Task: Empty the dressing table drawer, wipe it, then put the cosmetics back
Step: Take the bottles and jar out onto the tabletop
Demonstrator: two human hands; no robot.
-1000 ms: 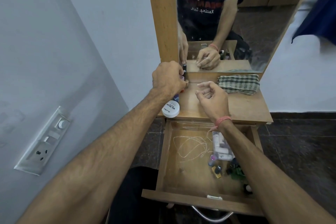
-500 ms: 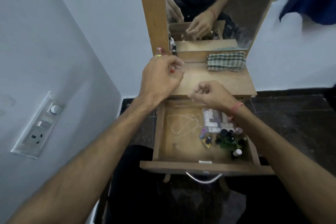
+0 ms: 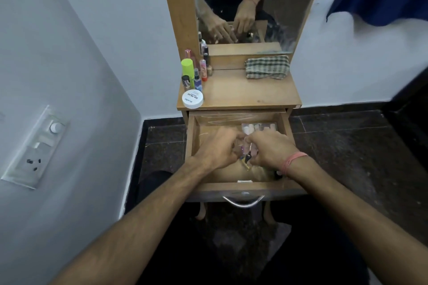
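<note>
While both hands reach into the open drawer, the left hand and right hand curl around small cosmetics; exact grips cannot be told.

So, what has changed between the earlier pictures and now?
Both hands left the tabletop and came down into the open drawer: left hand and right hand now meet over the small bottles there. The bottles by the mirror, the white jar and the checked cloth stayed put.
</note>
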